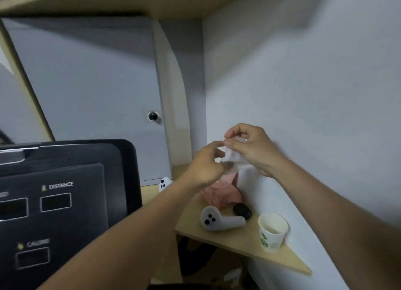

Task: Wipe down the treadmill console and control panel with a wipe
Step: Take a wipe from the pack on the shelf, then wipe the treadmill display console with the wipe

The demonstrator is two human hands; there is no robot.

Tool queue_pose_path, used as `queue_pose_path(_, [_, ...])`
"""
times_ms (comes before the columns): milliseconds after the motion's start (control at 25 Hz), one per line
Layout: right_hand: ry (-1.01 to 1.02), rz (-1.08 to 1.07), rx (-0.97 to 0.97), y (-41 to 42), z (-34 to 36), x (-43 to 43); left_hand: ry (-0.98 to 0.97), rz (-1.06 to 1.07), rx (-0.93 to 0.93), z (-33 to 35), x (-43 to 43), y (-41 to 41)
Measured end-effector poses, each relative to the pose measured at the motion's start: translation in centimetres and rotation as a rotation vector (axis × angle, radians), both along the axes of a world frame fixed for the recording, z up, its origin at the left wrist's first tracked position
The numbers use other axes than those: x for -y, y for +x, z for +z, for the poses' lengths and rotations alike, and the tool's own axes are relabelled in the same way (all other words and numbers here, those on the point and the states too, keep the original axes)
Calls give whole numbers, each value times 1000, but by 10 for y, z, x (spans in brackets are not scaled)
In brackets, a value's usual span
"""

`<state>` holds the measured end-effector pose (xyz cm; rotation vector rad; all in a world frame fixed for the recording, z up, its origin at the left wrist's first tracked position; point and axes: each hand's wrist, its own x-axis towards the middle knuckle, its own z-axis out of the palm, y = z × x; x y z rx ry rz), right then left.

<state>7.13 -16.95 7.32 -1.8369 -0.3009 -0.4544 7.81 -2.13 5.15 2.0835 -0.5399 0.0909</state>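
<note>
A crumpled white wipe (232, 157) hangs in the air between both hands, above a wooden shelf. My left hand (207, 164) pinches its lower left part with curled fingers. My right hand (249, 146) pinches its upper edge from the right. The black treadmill console (65, 194) fills the lower left, with dark display windows labelled DISTANCE and CALORIE. Both hands are well to the right of the console and do not touch it.
The wooden shelf (243, 239) by the white wall carries a pink packet (219, 194), a grey controller (219, 221), a second white controller (165, 183), a small black case (243, 210) and a paper cup (272, 232). A grey cabinet door with a black knob (153, 116) stands behind.
</note>
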Motion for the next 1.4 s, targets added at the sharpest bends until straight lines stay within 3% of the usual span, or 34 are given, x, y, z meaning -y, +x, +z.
queue_pose_path(240, [-78, 221, 111, -98, 70, -31, -323, -413, -218, 75, -64, -99])
queue_pose_path(440, [-64, 219, 130, -148, 97, -101, -508, -337, -280, 103, -130, -148])
queue_pose_path(600, [56, 349, -214, -164, 102, -150, -561, -174, -252, 117, -187, -170])
queue_pose_path(680, [109, 424, -295, -174, 100, -183, -589, -80, -267, 121, -228, -185])
queue_pose_path(880, [212, 367, -175, -193, 93, -291, -599, -82, -319, 122, -353, -223])
queue_pose_path(1120, [107, 525, -164, -218, 96, -391, -459, -52, -189, 119, -461, -258])
queue_pose_path(1280, [147, 528, -207, -225, 96, -443, -494, -132, -198, 112, -502, -273])
queue_pose_path(1320, [172, 465, -247, -226, 94, -454, -500, -111, -180, 112, -508, -275])
queue_pose_path(1400, [376, 518, -512, -225, 84, -471, -517, -36, -112, 110, -518, -276])
